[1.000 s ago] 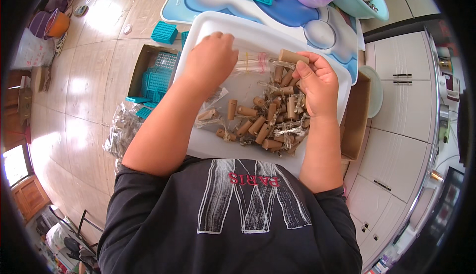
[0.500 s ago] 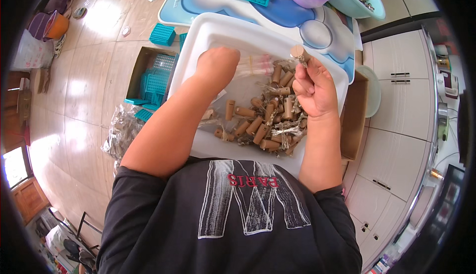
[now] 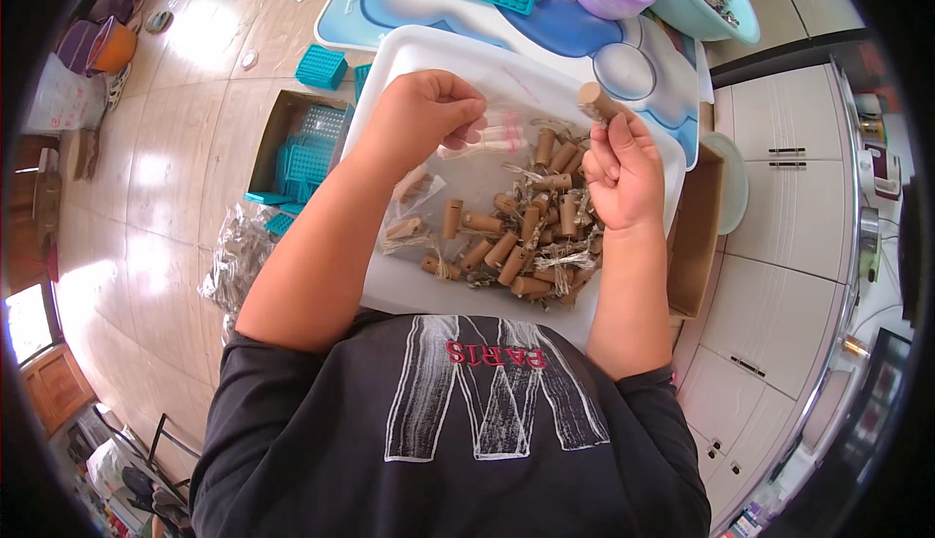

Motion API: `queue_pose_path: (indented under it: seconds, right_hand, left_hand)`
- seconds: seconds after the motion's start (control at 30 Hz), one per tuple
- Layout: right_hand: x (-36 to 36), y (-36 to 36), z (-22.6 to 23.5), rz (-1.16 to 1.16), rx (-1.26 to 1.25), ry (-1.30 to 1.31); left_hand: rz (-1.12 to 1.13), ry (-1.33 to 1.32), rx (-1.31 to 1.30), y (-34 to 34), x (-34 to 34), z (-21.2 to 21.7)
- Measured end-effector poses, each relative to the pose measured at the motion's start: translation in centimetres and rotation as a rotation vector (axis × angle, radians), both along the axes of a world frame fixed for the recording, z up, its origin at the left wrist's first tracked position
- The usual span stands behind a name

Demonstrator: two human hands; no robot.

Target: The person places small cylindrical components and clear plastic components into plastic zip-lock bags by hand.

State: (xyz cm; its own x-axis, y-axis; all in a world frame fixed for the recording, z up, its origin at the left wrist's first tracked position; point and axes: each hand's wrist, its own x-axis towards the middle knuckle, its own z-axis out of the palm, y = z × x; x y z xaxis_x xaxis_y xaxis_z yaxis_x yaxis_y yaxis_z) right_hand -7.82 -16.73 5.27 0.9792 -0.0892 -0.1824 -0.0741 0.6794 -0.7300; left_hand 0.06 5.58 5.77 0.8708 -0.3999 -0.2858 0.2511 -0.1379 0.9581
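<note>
Over a white tub (image 3: 409,287), our right hand (image 3: 626,176) pinches a brown cylinder (image 3: 595,101); our left hand (image 3: 426,114) pinches (what, if anything, we cannot tell). A slack grip could drop the cylinder.

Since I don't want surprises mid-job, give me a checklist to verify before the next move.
1. Right hand gripping a brown cylinder: ok.
2. Left hand free of any thin strand: cannot tell, too fine to see.
3. Loose pile of brown cylinders inside the white tray: ok.
4. Wires in the pile separated: not ok, they lie tangled among the cylinders.
5. Held cylinder clear of the pile: ok, raised above it.
</note>
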Motion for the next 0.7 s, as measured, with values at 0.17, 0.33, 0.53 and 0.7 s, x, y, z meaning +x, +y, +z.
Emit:
queue_pose_path:
  seconds: [0.17,0.33,0.53,0.7]
  right_hand:
    - [-0.3,2.5,1.0,-0.374,-0.91,-0.267]
    - [-0.6,2.9,0.9,-0.375,-1.204,-0.464]
    - [-0.7,2.8,1.6,-0.275,-1.291,-0.446]
    - [-0.6,2.8,1.4,-0.141,-1.194,-0.416]
  left_hand:
    - [-0.092,0.103,-0.053,0.2,-0.1,0.1]
    - [-0.183,0.097,-0.047,0.1,-0.4,0.6]
    - [-0.238,0.042,-0.096,-0.1,-0.6,0.9]
    - [-0.232,-0.024,-0.099,-0.4,-0.7,0.9]
